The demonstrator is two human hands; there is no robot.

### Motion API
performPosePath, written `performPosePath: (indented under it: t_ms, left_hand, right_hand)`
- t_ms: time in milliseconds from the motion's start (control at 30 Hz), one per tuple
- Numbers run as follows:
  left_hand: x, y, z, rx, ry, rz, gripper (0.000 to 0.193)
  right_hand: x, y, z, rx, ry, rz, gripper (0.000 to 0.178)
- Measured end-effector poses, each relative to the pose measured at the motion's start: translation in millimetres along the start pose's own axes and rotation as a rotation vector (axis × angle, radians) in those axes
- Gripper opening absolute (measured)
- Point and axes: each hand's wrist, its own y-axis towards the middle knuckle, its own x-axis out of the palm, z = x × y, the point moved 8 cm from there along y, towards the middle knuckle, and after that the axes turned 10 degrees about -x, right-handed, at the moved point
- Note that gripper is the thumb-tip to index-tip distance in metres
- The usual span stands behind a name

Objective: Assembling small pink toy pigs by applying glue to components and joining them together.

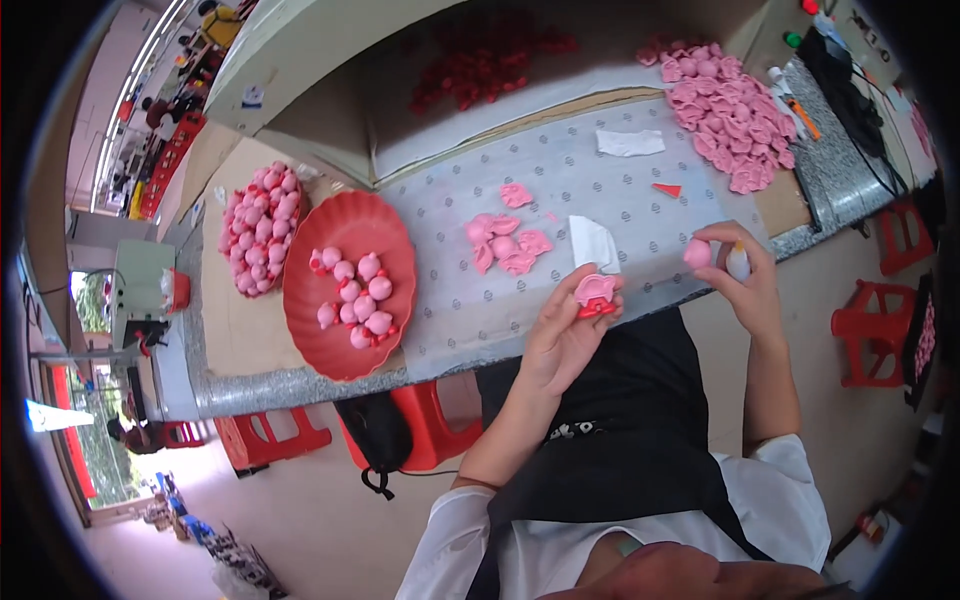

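My left hand is closed on a small pink shell-shaped piece with a red bow-like part along its lower side. Off to its right, my right hand pinches a round pink ball between thumb and fingertip. Tucked in the same hand is a small whitish bottle with a yellowish tip. The two hands are apart, over the table's front edge. Several loose pink pieces lie on the patterned paper, and a folded white paper rests near my left hand.
At left, a red scalloped tray bears pink balls with red parts; a heaped bowl of similar balls stands beyond. Pink pieces pile up at far right. Red pieces lie under the shelf. Red stools stand around.
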Motion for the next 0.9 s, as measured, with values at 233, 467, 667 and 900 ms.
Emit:
performPosePath:
  t_ms: [233,467,667,900]
  left_hand:
    - [8.5,-3.4,-2.3,-0.008,0.140,0.036,0.039]
    - [9.9,-7.0,3.4,-0.003,0.220,0.024,0.042]
    - [10.0,-7.9,3.5,-0.020,0.270,0.017,0.042]
    - [11.4,-7.7,4.1,-0.009,0.329,-0.009,0.044]
  right_hand:
    - [66.3,-4.5,-37.8,-0.221,0.137,-0.079,0.031]
    - [81.0,-5.0,-32.3,-0.169,0.100,-0.170,0.031]
    - [82.3,-5.9,-36.3,-0.240,0.058,-0.167,0.031]
    - [82.6,-6.3,-37.8,-0.135,0.150,-0.177,0.034]
